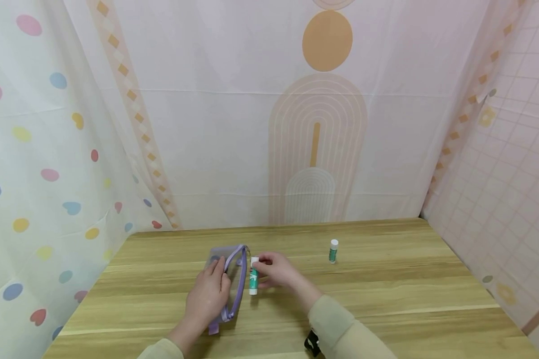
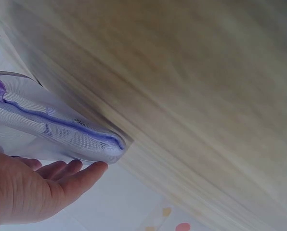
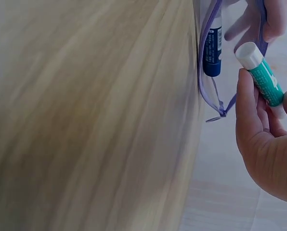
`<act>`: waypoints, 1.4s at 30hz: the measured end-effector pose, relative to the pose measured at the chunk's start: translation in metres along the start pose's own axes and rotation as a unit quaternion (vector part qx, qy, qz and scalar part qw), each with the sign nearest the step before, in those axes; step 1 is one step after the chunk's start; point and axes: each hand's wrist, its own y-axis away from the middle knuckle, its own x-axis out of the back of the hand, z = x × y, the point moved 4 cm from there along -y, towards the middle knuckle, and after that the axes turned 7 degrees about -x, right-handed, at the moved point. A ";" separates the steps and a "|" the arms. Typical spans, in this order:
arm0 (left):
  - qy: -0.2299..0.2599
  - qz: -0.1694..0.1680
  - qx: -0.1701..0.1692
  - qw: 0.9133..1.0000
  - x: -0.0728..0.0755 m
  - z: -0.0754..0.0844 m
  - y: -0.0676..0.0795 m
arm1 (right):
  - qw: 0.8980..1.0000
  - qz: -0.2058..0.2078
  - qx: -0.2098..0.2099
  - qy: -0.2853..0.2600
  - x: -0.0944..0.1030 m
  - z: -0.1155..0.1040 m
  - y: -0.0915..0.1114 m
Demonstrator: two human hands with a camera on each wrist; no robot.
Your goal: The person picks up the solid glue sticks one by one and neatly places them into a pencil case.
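A translucent mesh pouch with a purple zipper edge lies on the table, its mouth spread apart. My left hand holds the pouch by its left side, fingers over the outside. Inside, a dark blue tube like a glue stick shows in the right wrist view. Between fingers and thumb, my right hand pinches a green glue stick with white ends, just right of the pouch's mouth. Another green glue stick with a white cap stands upright farther right.
The wooden table ends at a patterned curtain behind it, with more hanging cloth on both sides. A small black item shows beside the right sleeve at the lower edge.
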 end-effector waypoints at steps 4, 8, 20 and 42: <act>0.000 0.001 -0.002 1.000 0.001 0.000 0.000 | 1.000 0.015 -0.006 -0.002 -0.005 0.000 -0.005; 0.002 0.009 -0.005 1.000 0.000 -0.001 0.000 | 1.000 0.026 -0.011 -0.002 -0.008 0.002 -0.011; 0.004 0.001 -0.005 1.000 -0.003 -0.003 -0.001 | 0.999 0.040 -0.027 -0.009 -0.017 0.009 -0.022; 0.000 -0.006 -0.005 1.000 -0.003 -0.003 -0.001 | 0.995 0.077 -0.055 0.012 -0.031 0.013 -0.033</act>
